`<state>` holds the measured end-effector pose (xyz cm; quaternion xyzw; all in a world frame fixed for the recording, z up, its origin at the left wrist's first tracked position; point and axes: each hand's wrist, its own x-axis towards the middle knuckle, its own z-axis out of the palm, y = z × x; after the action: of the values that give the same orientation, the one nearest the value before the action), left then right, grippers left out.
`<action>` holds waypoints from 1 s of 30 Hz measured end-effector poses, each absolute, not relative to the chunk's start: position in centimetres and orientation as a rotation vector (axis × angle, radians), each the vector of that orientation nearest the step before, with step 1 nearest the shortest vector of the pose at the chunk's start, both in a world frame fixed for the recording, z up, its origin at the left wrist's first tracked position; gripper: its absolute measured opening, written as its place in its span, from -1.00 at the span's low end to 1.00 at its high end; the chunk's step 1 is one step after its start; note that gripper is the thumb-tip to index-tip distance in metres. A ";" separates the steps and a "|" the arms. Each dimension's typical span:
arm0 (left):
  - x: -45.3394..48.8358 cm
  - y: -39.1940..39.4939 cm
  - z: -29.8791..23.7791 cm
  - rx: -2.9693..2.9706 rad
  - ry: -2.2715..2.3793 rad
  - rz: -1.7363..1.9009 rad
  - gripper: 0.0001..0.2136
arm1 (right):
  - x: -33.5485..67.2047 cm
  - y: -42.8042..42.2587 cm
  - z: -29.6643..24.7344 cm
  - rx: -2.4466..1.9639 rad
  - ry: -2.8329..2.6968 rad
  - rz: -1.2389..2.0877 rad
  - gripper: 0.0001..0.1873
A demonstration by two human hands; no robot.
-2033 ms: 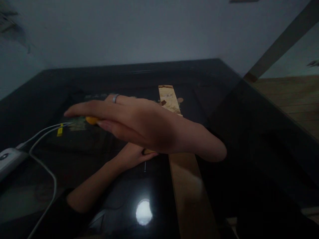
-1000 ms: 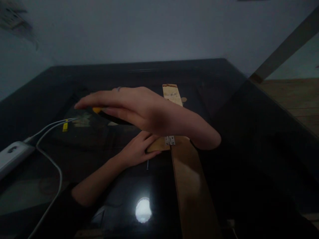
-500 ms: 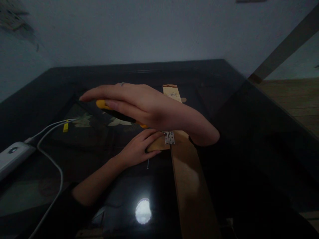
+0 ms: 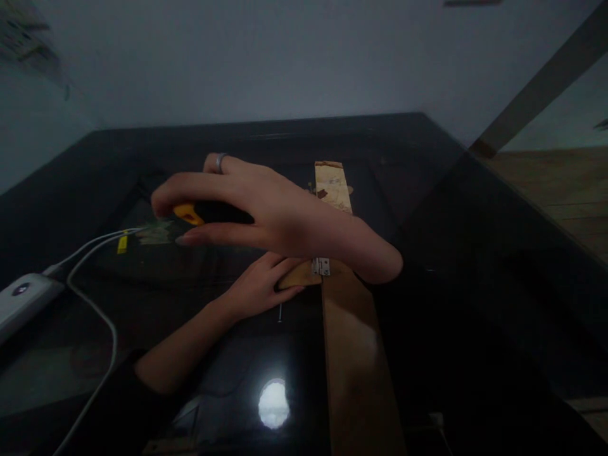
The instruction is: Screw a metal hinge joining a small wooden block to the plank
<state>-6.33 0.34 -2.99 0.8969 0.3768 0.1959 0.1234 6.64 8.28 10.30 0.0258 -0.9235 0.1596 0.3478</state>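
My right hand (image 4: 266, 202) is curled around the yellow and black handle of a screwdriver (image 4: 223, 213), above the boards. Its shaft is hidden behind the hand. Lower down, my left hand (image 4: 256, 285) grips a short piece of wood (image 4: 301, 276), thumb on the near side and fingers on the far side. A small metal hinge (image 4: 321, 266) lies across the joint between this piece and a long wooden board (image 4: 351, 342); my right wrist covers its upper part. Close to my left thumb, a thin screw (image 4: 280, 313) rests on the dark table.
The glossy dark table (image 4: 228, 380) reflects a bright light. To the left lie a white power strip (image 4: 33, 294) and a white cable (image 4: 107, 323) with a yellow tag (image 4: 122, 243). A pale wall (image 4: 285, 57) stands behind the table.
My right hand's fingers have gone from stretched out along the screwdriver handle to curled around it, and the thumb has moved below it. My left hand keeps its hold on the short wood.
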 end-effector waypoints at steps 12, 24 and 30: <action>-6.3 0.4 -2.6 2.585 1.080 0.567 -0.49 | 7.9 7.8 10.6 0.168 -2.449 0.759 -0.65; -6.5 0.5 -3.0 2.604 1.078 0.564 -0.52 | 8.1 7.4 10.9 0.130 -2.422 0.694 -0.67; -6.3 0.5 -2.6 2.599 1.070 0.590 -0.52 | 9.6 4.8 13.9 -0.056 -2.411 0.774 -0.59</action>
<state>-6.28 0.55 -2.65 0.8968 0.3691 0.2037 0.1345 9.57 4.82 13.87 -0.0212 -0.9082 0.2915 0.2995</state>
